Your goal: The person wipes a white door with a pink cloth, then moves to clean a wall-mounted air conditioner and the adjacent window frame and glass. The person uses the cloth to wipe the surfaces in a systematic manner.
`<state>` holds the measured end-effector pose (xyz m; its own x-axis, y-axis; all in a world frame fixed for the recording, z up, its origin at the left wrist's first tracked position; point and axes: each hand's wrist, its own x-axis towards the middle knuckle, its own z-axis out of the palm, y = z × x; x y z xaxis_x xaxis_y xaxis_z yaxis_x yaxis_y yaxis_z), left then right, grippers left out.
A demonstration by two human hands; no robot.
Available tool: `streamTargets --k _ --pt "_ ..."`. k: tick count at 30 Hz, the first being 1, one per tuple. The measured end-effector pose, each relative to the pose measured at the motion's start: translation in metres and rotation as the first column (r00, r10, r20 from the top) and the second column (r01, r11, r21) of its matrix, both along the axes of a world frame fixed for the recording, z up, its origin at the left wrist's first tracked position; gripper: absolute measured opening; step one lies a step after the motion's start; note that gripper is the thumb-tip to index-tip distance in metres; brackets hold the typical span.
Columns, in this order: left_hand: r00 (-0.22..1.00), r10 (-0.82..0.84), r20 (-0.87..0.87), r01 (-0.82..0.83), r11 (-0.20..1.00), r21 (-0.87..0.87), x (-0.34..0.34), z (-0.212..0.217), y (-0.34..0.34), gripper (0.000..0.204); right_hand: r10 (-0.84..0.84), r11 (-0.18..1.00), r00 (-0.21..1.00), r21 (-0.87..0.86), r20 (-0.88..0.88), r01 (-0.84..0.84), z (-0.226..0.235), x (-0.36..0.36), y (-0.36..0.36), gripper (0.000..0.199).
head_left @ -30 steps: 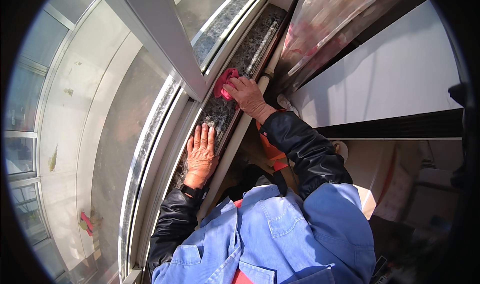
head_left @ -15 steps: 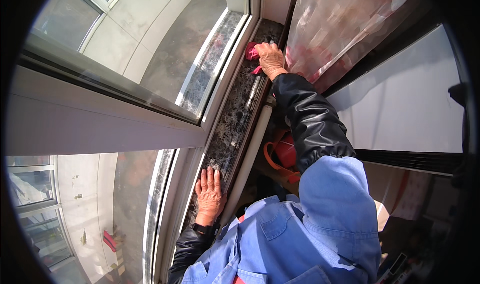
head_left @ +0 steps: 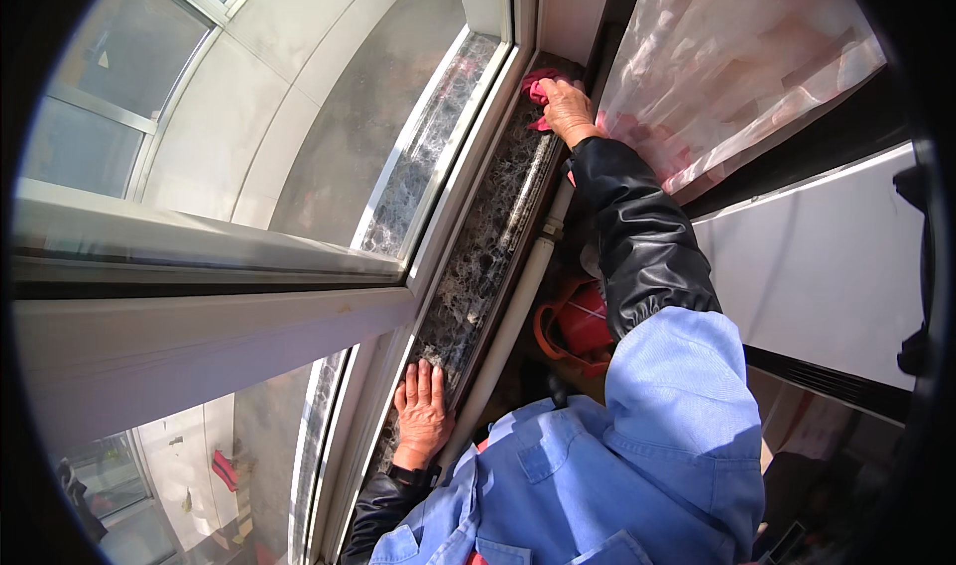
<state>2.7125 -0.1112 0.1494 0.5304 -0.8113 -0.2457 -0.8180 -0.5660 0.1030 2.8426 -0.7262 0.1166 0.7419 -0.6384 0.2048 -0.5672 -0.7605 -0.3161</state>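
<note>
A dark marbled window sill runs along the inside of a white-framed window. At its far end my right hand is closed on a crumpled magenta cloth, pressing it to the stone by the corner. Part of the cloth sticks out beneath the fingers. My left hand lies flat on the near end of the sill, its fingers stretched out and nothing in it.
A pale pipe follows the sill's inner edge. Below it sits a red bag with an orange strap. A sheer pinkish curtain hangs at the far right, above a white panel. Window glass stands on the left.
My right hand and the cloth have shifted slightly farther along the sill toward its far corner. The view has tilted a little. My left hand stays on the sill.
</note>
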Motion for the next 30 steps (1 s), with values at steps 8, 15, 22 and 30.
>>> streamTargets --k 8,15,22,30 --pt "0.984 -0.058 -0.171 0.046 0.996 -0.074 0.012 0.021 0.001 0.112 -0.391 0.549 0.091 0.312 0.916 -0.775 0.135 -0.007 0.174 0.043" --pt "0.983 -0.067 -0.169 0.067 0.998 -0.010 0.013 0.020 0.004 0.110 -0.102 0.967 0.245 0.154 0.964 -0.205 0.146 0.056 0.190 0.047" --pt "0.994 -0.080 -0.079 0.080 0.997 -0.010 0.009 0.011 0.005 0.104 -0.170 0.799 -0.131 0.059 0.977 -0.599 0.287 0.087 0.099 0.034" --pt "0.992 -0.086 -0.096 0.088 0.996 0.008 0.011 0.011 0.007 0.104 0.282 0.879 -0.171 -0.325 0.944 -0.348 0.422 0.120 0.044 0.044"
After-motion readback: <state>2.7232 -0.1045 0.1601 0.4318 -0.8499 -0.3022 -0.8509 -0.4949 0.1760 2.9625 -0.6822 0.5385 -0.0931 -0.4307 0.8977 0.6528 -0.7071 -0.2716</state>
